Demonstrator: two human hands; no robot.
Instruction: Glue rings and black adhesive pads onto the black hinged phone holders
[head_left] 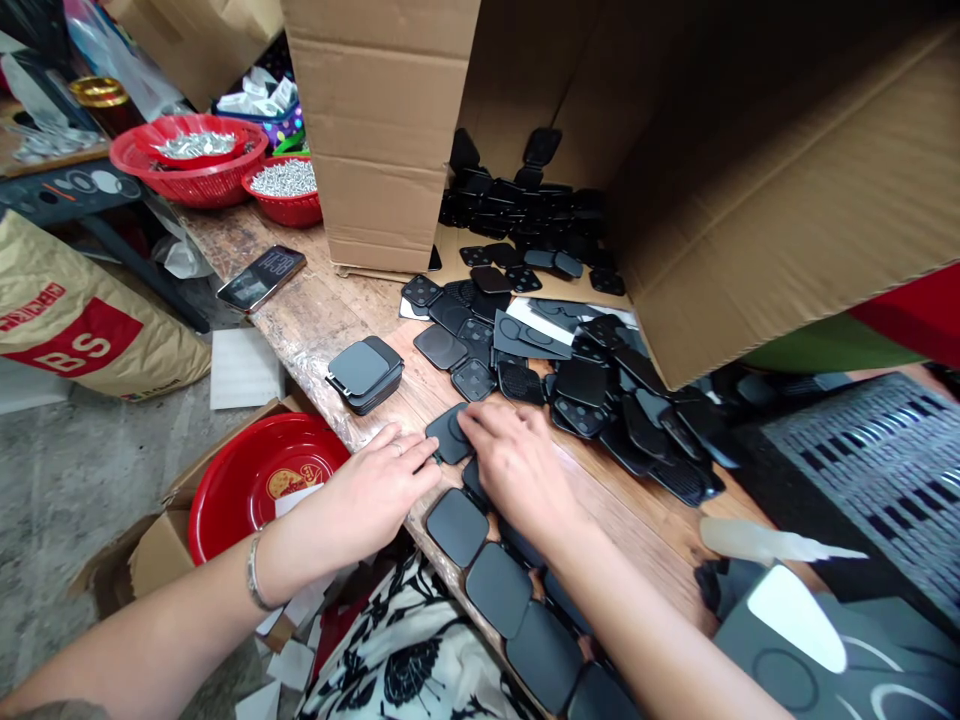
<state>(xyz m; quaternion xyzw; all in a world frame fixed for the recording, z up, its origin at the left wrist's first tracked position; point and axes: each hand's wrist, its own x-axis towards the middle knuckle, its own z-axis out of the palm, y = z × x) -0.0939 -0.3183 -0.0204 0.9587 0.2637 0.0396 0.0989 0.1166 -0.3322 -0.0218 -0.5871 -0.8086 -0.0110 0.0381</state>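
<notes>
A flat dark grey square pad with rounded corners and a faint circle [448,432] lies at the table's near edge, between my two hands. My left hand [394,470] is closed at its left edge, fingertips on the rim. From the right, my right hand [514,460] has its bent fingers pressed onto the same pad; its thumb is hidden. Toward me runs a double row of similar dark pads [499,590], partly under my right forearm. Beyond my left hand sits a small stack of dark square pads [365,372].
A big open cardboard box [382,130] stands on the table, black pieces [525,210] heaped inside and spilling out [592,385]. A phone [262,277] and red baskets of small metal parts [285,185] are at far left. Below the edge is a red basin [255,480]. A whitish bottle [757,540] lies right.
</notes>
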